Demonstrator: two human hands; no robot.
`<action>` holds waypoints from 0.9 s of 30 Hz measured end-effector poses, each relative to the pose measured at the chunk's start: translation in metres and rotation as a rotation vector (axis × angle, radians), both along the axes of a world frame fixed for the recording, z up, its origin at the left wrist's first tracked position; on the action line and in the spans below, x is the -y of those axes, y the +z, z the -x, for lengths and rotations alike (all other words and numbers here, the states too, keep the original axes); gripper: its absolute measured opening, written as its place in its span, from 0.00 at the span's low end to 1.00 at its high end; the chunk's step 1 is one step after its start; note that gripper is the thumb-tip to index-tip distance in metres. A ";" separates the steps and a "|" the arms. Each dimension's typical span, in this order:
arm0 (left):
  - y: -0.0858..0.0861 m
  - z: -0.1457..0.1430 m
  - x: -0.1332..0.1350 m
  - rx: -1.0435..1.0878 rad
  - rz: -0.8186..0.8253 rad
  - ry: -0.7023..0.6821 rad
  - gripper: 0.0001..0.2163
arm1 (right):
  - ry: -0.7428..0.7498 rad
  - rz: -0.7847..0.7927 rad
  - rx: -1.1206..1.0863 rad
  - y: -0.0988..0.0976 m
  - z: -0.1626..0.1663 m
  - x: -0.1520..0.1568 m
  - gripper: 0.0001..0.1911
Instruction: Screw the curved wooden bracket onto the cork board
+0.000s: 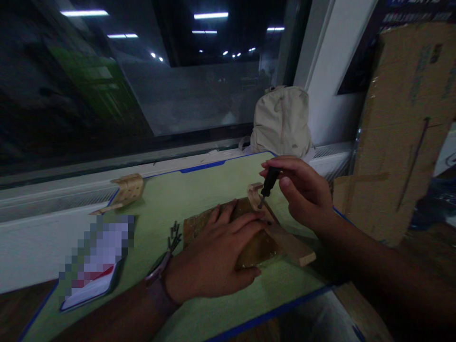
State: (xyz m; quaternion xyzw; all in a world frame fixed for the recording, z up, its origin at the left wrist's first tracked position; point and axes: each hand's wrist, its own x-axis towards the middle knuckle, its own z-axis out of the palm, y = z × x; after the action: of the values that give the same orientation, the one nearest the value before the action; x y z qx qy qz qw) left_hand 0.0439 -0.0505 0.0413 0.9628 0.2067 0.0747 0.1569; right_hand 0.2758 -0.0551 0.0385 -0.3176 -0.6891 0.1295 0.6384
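Fingers of the right hand are pinched around one small black-handled screwdriver, with its tip set against one curved wooden part at centre right of the frame. Fingers of the left hand are spread flat, neither clenched nor grasping, over one dark brown board; their tips are placed just beside one pale wooden strip, which extends toward the lower right. Whether the curved part is joined to the strip cannot be told. Contact between screwdriver tip and wood is the operation shown in hand. One dark wristband is worn on the left wrist. One bunch of slim dark screws is placed left of the board, its exact count unreadable. One pixelated booklet is positioned at lower left. One slotted curved wooden piece is set farther off, at the far left edge of one green-topped table, which is bordered by blue tape. Beyond are one beige backpack at upper right of centre, one cardboard sheet at far right, and one dark window across the upper left.
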 end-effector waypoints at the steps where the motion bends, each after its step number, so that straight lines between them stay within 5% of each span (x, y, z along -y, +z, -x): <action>1: 0.000 0.000 0.000 -0.002 0.002 0.001 0.36 | 0.026 0.027 -0.020 0.000 0.001 0.000 0.11; 4: 0.000 0.000 0.000 -0.010 0.009 0.003 0.36 | 0.032 0.048 -0.058 -0.001 0.003 -0.002 0.09; 10: 0.001 -0.001 0.001 -0.024 0.012 0.010 0.35 | -0.192 -0.150 0.021 -0.002 -0.005 -0.009 0.10; 19: 0.001 0.000 0.000 -0.014 0.002 0.004 0.36 | 0.051 0.029 -0.058 0.002 0.002 -0.002 0.08; 27: -0.001 -0.001 0.000 -0.026 -0.003 0.008 0.36 | -0.181 -0.131 0.038 -0.001 -0.007 -0.009 0.09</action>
State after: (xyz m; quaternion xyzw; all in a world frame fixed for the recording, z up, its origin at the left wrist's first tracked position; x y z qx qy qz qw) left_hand 0.0449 -0.0508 0.0404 0.9631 0.2123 0.0633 0.1527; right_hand 0.2829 -0.0460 0.0378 -0.3385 -0.6766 0.0197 0.6536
